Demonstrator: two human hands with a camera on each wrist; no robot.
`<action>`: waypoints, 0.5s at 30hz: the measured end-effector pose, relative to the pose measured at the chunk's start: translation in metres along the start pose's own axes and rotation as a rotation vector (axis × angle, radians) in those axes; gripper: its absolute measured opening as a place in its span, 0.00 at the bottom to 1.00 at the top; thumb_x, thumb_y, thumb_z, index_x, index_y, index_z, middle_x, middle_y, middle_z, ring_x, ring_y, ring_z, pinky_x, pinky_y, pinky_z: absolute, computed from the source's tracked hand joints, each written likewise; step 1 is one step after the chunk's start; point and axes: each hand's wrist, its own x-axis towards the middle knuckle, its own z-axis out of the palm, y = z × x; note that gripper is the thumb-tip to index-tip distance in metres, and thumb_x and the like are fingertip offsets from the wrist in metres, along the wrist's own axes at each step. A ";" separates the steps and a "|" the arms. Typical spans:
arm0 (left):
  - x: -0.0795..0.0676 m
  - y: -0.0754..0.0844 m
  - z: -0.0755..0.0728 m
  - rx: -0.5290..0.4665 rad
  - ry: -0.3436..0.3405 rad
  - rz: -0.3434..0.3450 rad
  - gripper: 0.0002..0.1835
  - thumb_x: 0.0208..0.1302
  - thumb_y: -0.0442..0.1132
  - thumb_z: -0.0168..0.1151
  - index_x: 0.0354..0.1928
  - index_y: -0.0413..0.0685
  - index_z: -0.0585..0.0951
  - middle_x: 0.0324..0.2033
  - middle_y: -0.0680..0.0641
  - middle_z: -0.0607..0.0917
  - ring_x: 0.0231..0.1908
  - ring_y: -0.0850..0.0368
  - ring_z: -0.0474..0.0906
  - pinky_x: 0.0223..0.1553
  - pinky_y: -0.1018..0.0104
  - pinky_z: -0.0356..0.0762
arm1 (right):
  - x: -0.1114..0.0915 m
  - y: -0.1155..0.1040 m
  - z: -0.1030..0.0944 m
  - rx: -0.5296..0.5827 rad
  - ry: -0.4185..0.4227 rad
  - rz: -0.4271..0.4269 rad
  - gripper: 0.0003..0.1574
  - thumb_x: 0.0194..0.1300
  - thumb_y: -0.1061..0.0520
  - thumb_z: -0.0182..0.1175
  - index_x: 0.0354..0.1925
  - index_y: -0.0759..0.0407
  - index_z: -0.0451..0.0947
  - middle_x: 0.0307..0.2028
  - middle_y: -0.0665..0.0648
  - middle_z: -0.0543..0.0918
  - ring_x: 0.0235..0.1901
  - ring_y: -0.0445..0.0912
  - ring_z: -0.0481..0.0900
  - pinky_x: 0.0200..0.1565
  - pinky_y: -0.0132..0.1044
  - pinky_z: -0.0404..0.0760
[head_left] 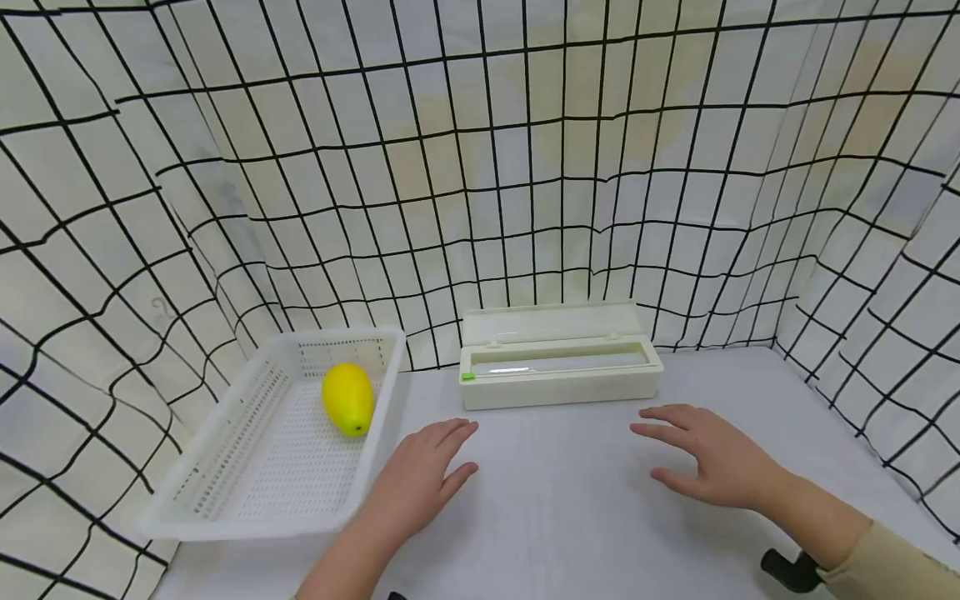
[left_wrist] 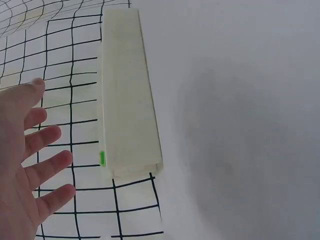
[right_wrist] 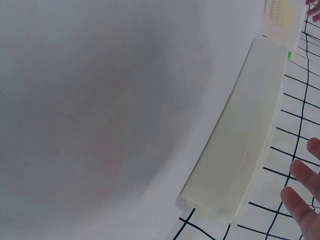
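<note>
A long off-white plastic-wrap dispenser [head_left: 561, 385] stands at the back of the table, its hinged lid [head_left: 551, 322] raised. Inside lies a pale, shiny roll [head_left: 558, 364], and a small green piece [head_left: 468, 377] sits at the left end of the front rim. My left hand [head_left: 423, 475], fingers spread and holding nothing, hovers in front of the dispenser's left end, beside the basket. On the other side my right hand [head_left: 708, 457] is held in the air near the right end, fingers apart and nothing in them. Both wrist views show the dispenser's plain front [left_wrist: 127, 95].
On the left, a white perforated basket [head_left: 247, 527] holds a yellow, mango-shaped fruit [head_left: 348, 399]. White cloth covers the table [head_left: 555, 533]. Behind and at both sides rises a black wire grid [head_left: 525, 175] over a pale sheet. A black fitting [head_left: 792, 572] is at my right wrist.
</note>
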 end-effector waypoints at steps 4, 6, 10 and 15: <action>0.013 0.001 0.001 -0.011 0.007 -0.068 0.26 0.68 0.49 0.64 0.66 0.53 0.75 0.60 0.50 0.79 0.60 0.50 0.75 0.57 0.50 0.74 | 0.004 0.007 0.000 0.036 -0.001 0.028 0.36 0.54 0.49 0.74 0.62 0.38 0.77 0.57 0.48 0.80 0.55 0.47 0.77 0.51 0.49 0.79; 0.019 0.001 0.001 -0.009 0.004 -0.096 0.25 0.68 0.48 0.64 0.65 0.52 0.75 0.59 0.49 0.80 0.59 0.49 0.75 0.57 0.49 0.74 | 0.006 0.011 0.000 0.054 -0.008 0.047 0.34 0.54 0.50 0.74 0.60 0.39 0.78 0.55 0.48 0.80 0.54 0.47 0.78 0.51 0.50 0.80; 0.032 -0.002 0.003 -0.024 0.003 -0.132 0.25 0.68 0.46 0.65 0.65 0.53 0.76 0.58 0.48 0.81 0.58 0.48 0.76 0.57 0.49 0.74 | 0.011 0.020 0.000 0.086 -0.036 0.105 0.28 0.57 0.50 0.72 0.57 0.40 0.80 0.54 0.46 0.81 0.53 0.47 0.78 0.51 0.50 0.80; 0.053 -0.007 0.006 -0.083 0.002 -0.171 0.24 0.68 0.45 0.64 0.66 0.55 0.76 0.59 0.49 0.80 0.59 0.47 0.76 0.59 0.50 0.73 | 0.019 0.037 0.002 0.143 -0.104 0.223 0.24 0.62 0.49 0.70 0.57 0.42 0.81 0.55 0.49 0.80 0.56 0.51 0.77 0.53 0.54 0.79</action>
